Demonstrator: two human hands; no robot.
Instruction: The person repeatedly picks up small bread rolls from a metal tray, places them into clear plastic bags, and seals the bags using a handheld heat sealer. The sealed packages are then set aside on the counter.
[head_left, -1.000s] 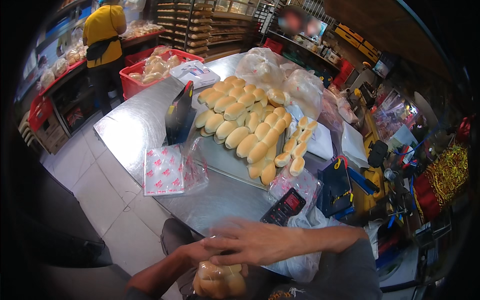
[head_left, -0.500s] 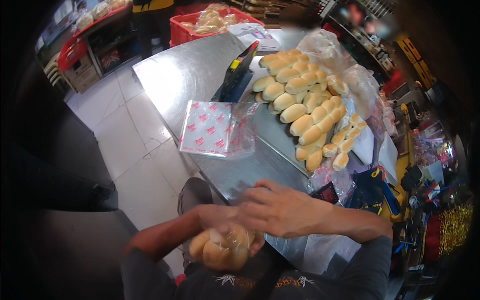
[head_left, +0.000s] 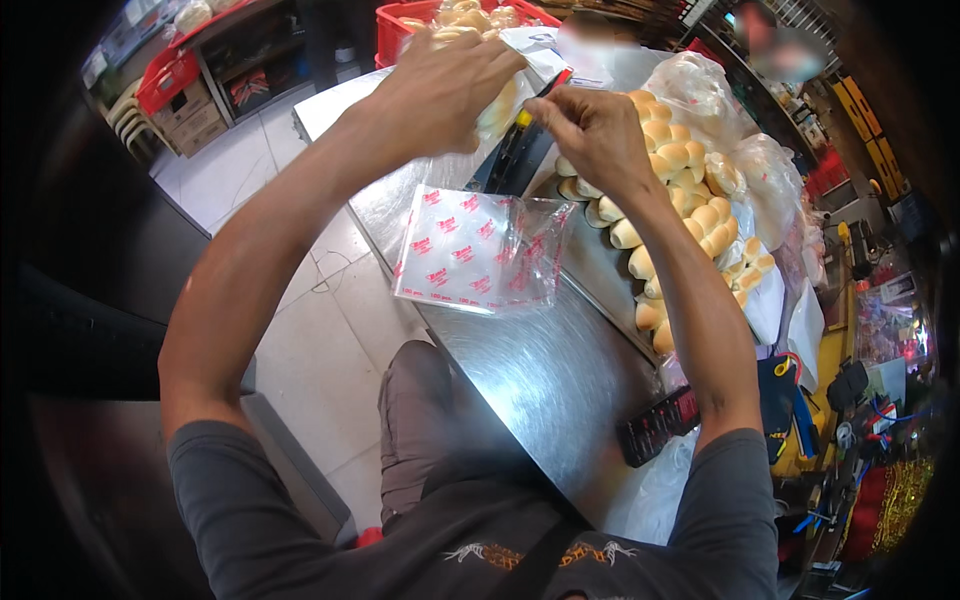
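At the far side of the steel table (head_left: 500,370), my left hand (head_left: 440,95) curls around a clear plastic bag of bread rolls (head_left: 498,112), most of it hidden behind the fingers. Facing it, my right hand (head_left: 600,135) has thumb and forefinger pinched together; what lies between them is too small to make out. Between and just below both hands stands a black bag sealer (head_left: 512,150) with yellow and red parts. Many golden bread rolls (head_left: 690,165) lie piled on a grey tray (head_left: 610,305), partly behind my right forearm.
A stack of printed plastic bags (head_left: 460,250) lies near the table's left edge. Behind my hands is a red crate (head_left: 392,38) of bagged rolls. Clear plastic bags (head_left: 700,90) sit beyond the pile. A black-and-red box-like object (head_left: 655,428) lies by my right elbow.
Both hands have moved from close to my body out to the far side of the table by the sealer. The bagged rolls have travelled there with my left hand.
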